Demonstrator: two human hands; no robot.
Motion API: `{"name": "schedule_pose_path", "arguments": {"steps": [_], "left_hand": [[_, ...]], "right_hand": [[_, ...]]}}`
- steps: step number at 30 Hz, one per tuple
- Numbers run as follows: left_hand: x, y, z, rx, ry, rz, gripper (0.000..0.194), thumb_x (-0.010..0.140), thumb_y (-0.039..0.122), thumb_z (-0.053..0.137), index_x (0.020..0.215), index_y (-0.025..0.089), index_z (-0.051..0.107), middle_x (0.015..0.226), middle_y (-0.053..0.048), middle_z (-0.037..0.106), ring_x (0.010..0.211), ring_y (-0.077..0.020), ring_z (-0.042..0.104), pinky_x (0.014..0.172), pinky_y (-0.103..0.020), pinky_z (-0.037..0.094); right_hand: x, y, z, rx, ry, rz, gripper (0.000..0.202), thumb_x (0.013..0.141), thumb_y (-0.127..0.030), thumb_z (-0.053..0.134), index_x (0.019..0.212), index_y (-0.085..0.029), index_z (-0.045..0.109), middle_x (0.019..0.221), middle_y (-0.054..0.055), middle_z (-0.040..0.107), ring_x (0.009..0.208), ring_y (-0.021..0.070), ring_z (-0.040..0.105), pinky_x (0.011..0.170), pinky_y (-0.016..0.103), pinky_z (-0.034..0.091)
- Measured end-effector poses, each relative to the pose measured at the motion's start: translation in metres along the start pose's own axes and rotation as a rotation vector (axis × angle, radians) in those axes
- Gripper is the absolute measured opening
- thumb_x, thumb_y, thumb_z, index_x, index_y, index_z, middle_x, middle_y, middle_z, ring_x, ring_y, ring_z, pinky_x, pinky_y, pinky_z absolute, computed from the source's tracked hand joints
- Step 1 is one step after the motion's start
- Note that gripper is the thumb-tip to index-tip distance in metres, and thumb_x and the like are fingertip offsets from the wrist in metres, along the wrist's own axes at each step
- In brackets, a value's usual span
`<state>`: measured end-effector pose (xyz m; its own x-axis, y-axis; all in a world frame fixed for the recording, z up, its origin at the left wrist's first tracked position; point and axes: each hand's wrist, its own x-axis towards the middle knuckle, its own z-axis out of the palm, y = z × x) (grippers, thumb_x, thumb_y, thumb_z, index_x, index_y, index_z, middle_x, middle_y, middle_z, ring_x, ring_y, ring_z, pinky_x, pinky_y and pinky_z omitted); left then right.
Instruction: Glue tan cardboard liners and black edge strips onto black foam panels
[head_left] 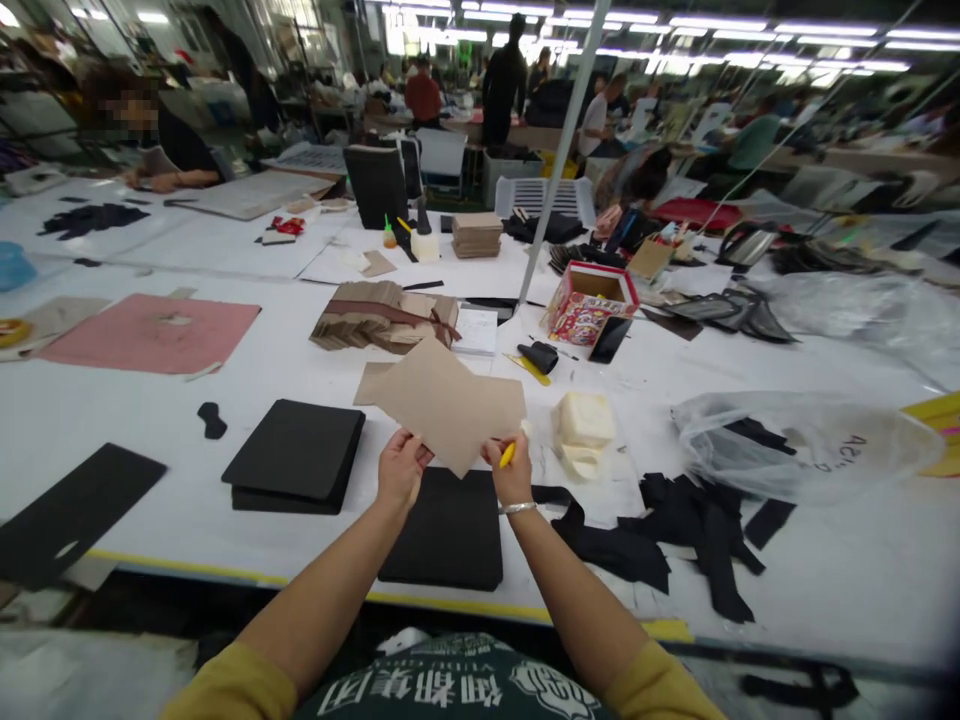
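Tilted in the air over the table is a tan card (442, 400), pinched at its lower left edge by my left hand (403, 468). My right hand (511, 468) grips the card's lower right side and also has a small yellow tool (508, 455) between its fingers. Behind the card, parts of other tan card pieces (506, 398) show. Below both hands lies a stack of black sheets (446, 540), its top edge partly hidden. Another black stack (296, 450) sits to the left.
Black fabric scraps (697, 530) and a plastic bag (795, 440) lie right. A cream block (585, 420), a red box (589, 300) and bundled tan pieces (375, 315) stand beyond my hands. A metal pole (562, 150) rises behind. People work farther back.
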<state>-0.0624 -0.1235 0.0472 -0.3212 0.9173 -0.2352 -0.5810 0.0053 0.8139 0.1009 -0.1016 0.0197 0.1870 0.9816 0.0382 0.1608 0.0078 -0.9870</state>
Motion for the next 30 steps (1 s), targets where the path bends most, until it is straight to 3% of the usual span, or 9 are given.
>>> {"name": "schedule_pose_path", "arguments": {"steps": [6, 13, 17, 19, 23, 26, 30], "left_hand": [[-0.01, 0.002, -0.034, 0.013, -0.058, -0.136, 0.024, 0.065, 0.026, 0.066, 0.082, 0.015, 0.055, 0.085, -0.004, 0.065, 0.078, -0.0153, 0.062, 0.076, -0.034, 0.049], [-0.027, -0.002, -0.046, 0.007, -0.079, -0.207, 0.027, 0.067, 0.03, 0.064, 0.089, 0.017, 0.055, 0.091, -0.003, 0.064, 0.085, -0.0152, 0.06, 0.081, -0.035, 0.047], [-0.025, -0.004, -0.078, 0.072, 0.075, -0.219, 0.034, 0.071, 0.045, 0.057, 0.094, 0.02, 0.052, 0.076, 0.0, 0.059, 0.069, -0.0109, 0.058, 0.069, -0.029, 0.049], [-0.024, -0.009, -0.101, 0.222, 0.131, -0.243, 0.037, 0.068, 0.046, 0.059, 0.093, 0.019, 0.054, 0.071, 0.002, 0.057, 0.062, -0.0089, 0.055, 0.059, -0.023, 0.046], [-0.03, -0.025, -0.134, 0.651, 0.057, -0.326, 0.034, 0.065, 0.045, 0.059, 0.077, 0.014, 0.061, 0.066, 0.0, 0.057, 0.058, -0.0106, 0.051, 0.05, -0.02, 0.04], [-0.038, -0.033, -0.144, 0.968, -0.022, -0.247, 0.032, 0.068, 0.045, 0.053, 0.066, 0.014, 0.062, 0.056, 0.001, 0.056, 0.056, -0.0126, 0.05, 0.053, -0.022, 0.038], [-0.042, -0.039, -0.153, 1.232, -0.122, -0.124, 0.032, 0.072, 0.043, 0.047, 0.063, 0.017, 0.062, 0.061, 0.0, 0.061, 0.062, -0.0143, 0.054, 0.058, -0.023, 0.036]], "right_hand": [[-0.016, 0.004, -0.013, 0.161, -0.013, 0.089, 0.037, 0.068, -0.038, 0.06, 0.086, -0.022, 0.032, 0.066, -0.007, 0.051, 0.057, 0.0103, 0.056, 0.062, 0.029, 0.051], [-0.031, 0.006, -0.011, 0.109, 0.001, 0.055, 0.034, 0.069, -0.038, 0.06, 0.086, -0.022, 0.034, 0.063, -0.006, 0.049, 0.056, 0.01, 0.052, 0.061, 0.027, 0.048], [-0.039, 0.013, -0.037, 0.09, -0.101, 0.064, 0.033, 0.07, -0.038, 0.061, 0.086, -0.022, 0.037, 0.063, -0.006, 0.049, 0.057, 0.0107, 0.052, 0.061, 0.028, 0.048], [-0.045, 0.022, -0.054, 0.038, -0.2, 0.096, 0.032, 0.07, -0.037, 0.062, 0.084, -0.022, 0.037, 0.064, -0.005, 0.051, 0.058, 0.0117, 0.053, 0.061, 0.028, 0.048], [-0.059, 0.049, -0.076, -0.085, -0.341, 0.165, 0.031, 0.071, -0.038, 0.06, 0.084, -0.021, 0.037, 0.065, -0.003, 0.053, 0.059, 0.0138, 0.054, 0.061, 0.03, 0.048], [-0.064, 0.071, -0.075, -0.241, -0.313, 0.146, 0.031, 0.072, -0.042, 0.057, 0.085, -0.02, 0.039, 0.068, -0.001, 0.055, 0.062, 0.0148, 0.055, 0.063, 0.031, 0.047], [-0.06, 0.09, -0.061, -0.471, -0.195, 0.098, 0.031, 0.074, -0.048, 0.05, 0.085, -0.02, 0.041, 0.07, 0.0, 0.055, 0.06, 0.0143, 0.054, 0.061, 0.029, 0.044]]}}
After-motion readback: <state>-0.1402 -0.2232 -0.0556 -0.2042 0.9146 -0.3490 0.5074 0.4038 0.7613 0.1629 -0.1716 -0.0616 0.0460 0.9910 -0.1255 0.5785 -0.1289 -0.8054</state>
